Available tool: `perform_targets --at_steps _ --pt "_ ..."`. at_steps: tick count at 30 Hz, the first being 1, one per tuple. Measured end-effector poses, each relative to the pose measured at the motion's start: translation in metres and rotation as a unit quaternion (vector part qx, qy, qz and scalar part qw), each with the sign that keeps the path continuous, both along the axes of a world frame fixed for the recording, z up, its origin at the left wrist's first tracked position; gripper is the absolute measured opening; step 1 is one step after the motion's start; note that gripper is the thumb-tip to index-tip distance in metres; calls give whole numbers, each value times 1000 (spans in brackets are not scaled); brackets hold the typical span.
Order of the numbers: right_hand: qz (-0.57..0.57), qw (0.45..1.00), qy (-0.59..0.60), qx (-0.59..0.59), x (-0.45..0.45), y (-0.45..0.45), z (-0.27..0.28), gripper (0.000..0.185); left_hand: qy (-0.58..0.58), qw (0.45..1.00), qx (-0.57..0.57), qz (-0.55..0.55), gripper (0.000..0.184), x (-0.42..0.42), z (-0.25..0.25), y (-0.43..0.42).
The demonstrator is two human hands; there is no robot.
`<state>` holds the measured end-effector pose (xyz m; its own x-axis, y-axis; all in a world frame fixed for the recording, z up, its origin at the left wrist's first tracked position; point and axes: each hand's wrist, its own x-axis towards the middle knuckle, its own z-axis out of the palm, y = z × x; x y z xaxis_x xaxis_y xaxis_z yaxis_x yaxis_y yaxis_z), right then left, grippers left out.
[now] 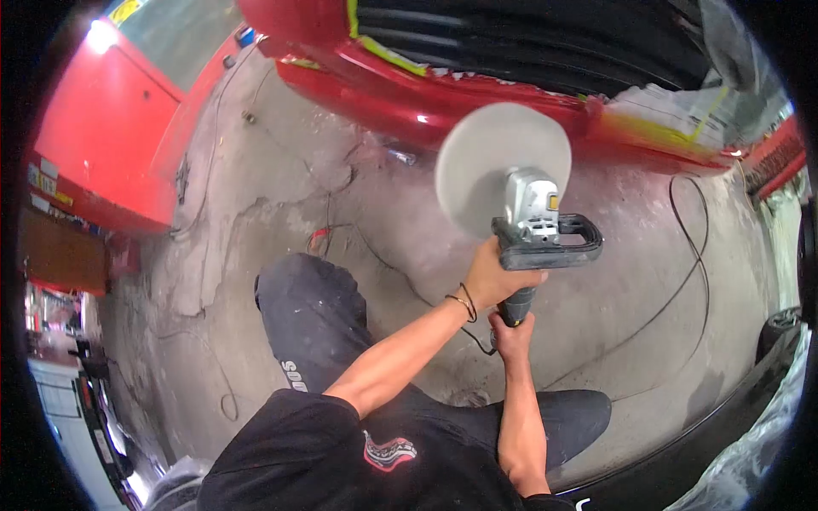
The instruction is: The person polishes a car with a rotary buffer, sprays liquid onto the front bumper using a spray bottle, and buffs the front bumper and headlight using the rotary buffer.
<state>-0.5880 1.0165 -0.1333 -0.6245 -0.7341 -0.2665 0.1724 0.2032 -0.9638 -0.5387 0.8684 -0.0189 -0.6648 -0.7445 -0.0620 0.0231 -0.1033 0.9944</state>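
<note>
A power polisher [532, 209] with a silver head, a black loop handle and a large round pale pad [490, 162] is held out in front of me. The pad is close to the red painted body panel [392, 98]; whether they touch I cannot tell. My left hand [501, 277], with dark bands at its wrist, is wrapped round the tool's body just below the loop handle. Lower down, my right hand [513, 335] grips the rear end of the tool, where its cord [481, 342] comes out.
Black cables [673, 298] trail over the stained concrete floor [281, 204]. Yellow-green tape and plastic sheeting [750, 85] edge the red panel. A red cabinet or door [111, 128] stands at the left. Clear plastic covers a dark object at the lower right.
</note>
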Motion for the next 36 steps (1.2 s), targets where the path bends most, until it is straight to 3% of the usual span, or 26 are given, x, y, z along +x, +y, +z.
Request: perform_targets --at_steps 1,4,7,9,13,18,20,22,23,29,31,34,36 --pt "6 998 50 -34 1 -3 4 17 53 998 13 17 55 11 4 3" --pt "98 982 157 27 -4 -11 28 35 -16 995 41 90 42 52 0 1" --pt "135 960 229 86 1 -37 109 47 120 982 71 131 39 68 12 -16" --pt "140 955 248 88 2 -44 119 51 196 968 72 137 35 71 25 -26" --pt "103 954 271 73 -10 -24 103 51 140 982 57 112 39 52 13 -11" --pt "12 975 198 95 -48 29 65 40 -34 998 -29 41 49 1 0 25" --pt "-39 976 192 96 -57 45 53 37 23 998 23 -60 55 -31 -6 26" --pt "-95 984 137 58 -66 54 26 34 87 996 -8 -8 57 -61 -6 34" --pt "-98 990 71 68 -64 51 38 32 119 992 -25 21 59 -63 -5 36" --pt "17 983 165 82 -32 16 85 32 9 996 -68 59 55 2 0 12" --pt "107 971 198 86 -25 -14 105 44 21 991 -52 123 48 44 11 -2" --pt "186 933 284 123 6 -73 174 55 182 956 106 203 38 84 32 -49" --pt "226 904 337 135 20 -101 205 58 211 936 169 226 39 103 33 -82"
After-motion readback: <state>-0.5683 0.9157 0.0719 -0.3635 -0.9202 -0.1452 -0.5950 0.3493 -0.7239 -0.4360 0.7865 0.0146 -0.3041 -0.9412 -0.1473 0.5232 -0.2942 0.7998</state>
